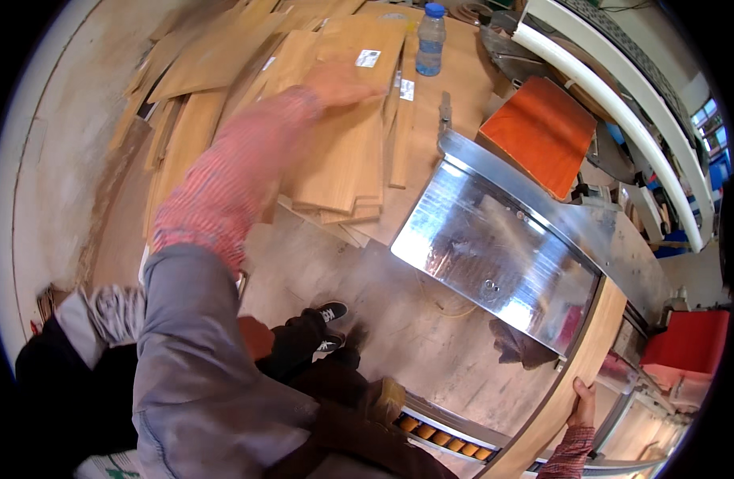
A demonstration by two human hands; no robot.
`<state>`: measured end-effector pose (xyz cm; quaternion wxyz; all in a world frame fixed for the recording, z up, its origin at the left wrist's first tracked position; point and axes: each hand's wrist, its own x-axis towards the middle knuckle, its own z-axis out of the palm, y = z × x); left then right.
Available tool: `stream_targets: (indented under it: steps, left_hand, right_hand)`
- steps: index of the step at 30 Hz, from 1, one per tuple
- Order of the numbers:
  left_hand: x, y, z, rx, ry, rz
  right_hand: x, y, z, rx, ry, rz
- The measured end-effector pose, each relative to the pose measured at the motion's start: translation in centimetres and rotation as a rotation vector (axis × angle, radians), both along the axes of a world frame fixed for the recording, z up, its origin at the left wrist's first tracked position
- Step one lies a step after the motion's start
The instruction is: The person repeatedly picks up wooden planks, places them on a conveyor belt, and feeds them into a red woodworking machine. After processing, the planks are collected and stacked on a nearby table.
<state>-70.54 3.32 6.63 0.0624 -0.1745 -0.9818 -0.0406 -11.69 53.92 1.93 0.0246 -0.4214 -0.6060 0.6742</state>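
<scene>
Tan, grained boards [343, 152]; tan plank [594, 335]; clear bottle [430, 52], blue cap [435, 10]; orange block [538, 136]; silvery plate [487, 247]; mottled pinkish-red sleeve [223, 180]; red bin [686, 343].

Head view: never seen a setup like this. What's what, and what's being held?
There's no robot: these are a person's bare hands, seen from a head-worn fisheye camera looking down, so straight edges bend. The left hand, blurred, is at the stacked wooden boards; contact is unclear. The right hand holds a long board by its edge, beside a shiny metal plate. A blue-capped bottle stands near the stack, on a brown surface.
</scene>
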Motion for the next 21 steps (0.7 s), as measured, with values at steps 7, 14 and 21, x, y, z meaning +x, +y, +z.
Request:
stream_targets:
  steps: [7, 14, 21]
  left_hand:
    - [-1.8, 0.3, -2.0, 0.172, -0.307, 0.194]
    - [4.1, -2.1, 1.3, 0.284, -0.252, 0.272]
    - [19.9, -6.3, 7.3, 0.783, -0.233, 0.102]
  right_hand:
    - [-0.9, -0.5, 0.1, -0.05, 0.044, 0.048]
    - [-0.8, -0.4, 0.3, -0.024, 0.047, 0.056]
    - [-1.0, 0.2, -0.4, -0.029, 0.034, 0.114]
